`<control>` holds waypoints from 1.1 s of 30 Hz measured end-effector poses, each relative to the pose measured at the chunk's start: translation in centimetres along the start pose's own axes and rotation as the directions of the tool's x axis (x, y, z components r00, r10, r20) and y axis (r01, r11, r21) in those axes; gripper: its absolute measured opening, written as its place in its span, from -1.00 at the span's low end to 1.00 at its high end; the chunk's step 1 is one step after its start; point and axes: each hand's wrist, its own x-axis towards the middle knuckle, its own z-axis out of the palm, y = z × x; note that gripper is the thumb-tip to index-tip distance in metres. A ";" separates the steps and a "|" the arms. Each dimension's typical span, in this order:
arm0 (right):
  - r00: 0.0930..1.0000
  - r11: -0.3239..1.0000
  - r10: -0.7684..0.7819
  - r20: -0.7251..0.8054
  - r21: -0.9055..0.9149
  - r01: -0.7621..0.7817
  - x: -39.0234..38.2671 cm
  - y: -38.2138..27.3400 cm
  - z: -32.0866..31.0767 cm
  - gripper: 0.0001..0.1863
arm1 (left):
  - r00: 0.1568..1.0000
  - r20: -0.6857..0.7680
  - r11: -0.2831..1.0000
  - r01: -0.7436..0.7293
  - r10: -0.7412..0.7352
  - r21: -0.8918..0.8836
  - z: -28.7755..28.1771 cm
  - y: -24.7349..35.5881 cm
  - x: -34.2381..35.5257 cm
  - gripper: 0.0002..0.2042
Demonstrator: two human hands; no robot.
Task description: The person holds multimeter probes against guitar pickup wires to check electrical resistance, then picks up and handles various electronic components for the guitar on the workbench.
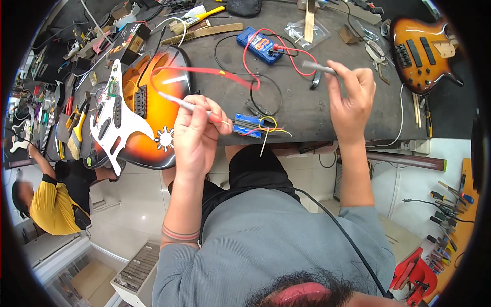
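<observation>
Nearest the camera, the wearer's grey sleeves and dark lap are seen below the bench [307, 110] edge. A slim silver probe [180, 104] with a red tip is grasped by the left hand [197, 135], fingers curled round it pen-fashion. The tip is directed at a small blue component [247, 125], which lies at the near bench edge with yellow, red and white leads splayed from it (part of it is hidden behind the left thumb). A short grey rod-like piece [318, 67] is pinched between the thumb and fingers of the raised right hand [351, 101]. Just left of the left hand, a sunburst guitar body [156, 110] with a white pickguard is laid flat. Further back, a blue meter [259, 44] with red and black leads is noted. At far right, a second sunburst guitar [422, 51] is placed. At far left, another person in a yellow shirt [53, 204] is seen.
</observation>
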 end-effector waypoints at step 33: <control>0.872 0.423 0.198 0.448 0.764 -0.488 -8.4 -5.2 3.8 -0.83 | 0.989 0.135 0.759 -0.039 -0.064 0.650 -2.1 -3.2 2.7 -0.92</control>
